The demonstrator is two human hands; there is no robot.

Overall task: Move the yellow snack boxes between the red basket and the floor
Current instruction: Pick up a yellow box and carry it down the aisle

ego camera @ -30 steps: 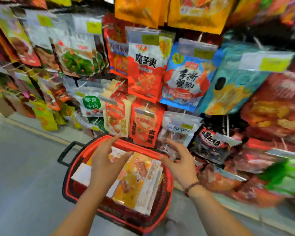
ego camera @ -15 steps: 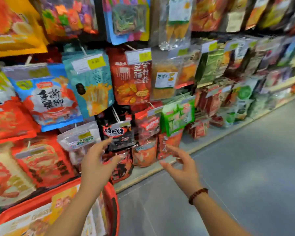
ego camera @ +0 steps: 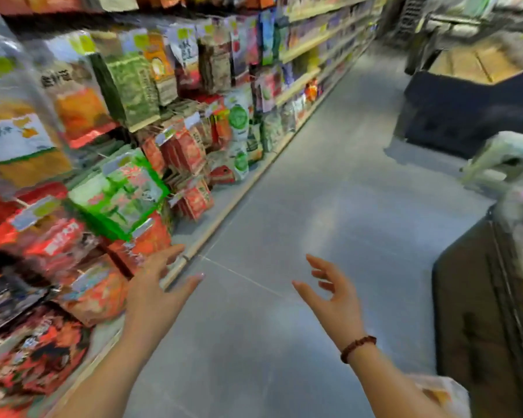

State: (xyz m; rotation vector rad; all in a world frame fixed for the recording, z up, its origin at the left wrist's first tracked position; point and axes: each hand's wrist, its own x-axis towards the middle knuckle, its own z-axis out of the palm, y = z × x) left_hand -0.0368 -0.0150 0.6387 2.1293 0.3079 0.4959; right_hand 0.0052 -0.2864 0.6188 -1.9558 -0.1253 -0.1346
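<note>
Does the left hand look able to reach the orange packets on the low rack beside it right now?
Probably yes. The left hand is open and empty, fingers spread right next to the orange packets, and nothing stands between them. Blur hides whether it touches them.

Grey floor (ego camera: 299, 206) — reddish-brown beaded bracelet (ego camera: 357, 347).

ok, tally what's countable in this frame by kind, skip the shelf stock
Hands: 2, left hand and right hand, fingers spread, holding nothing
Bead bracelet: 1, on the right wrist
White stool: 1
Total: 4
</note>
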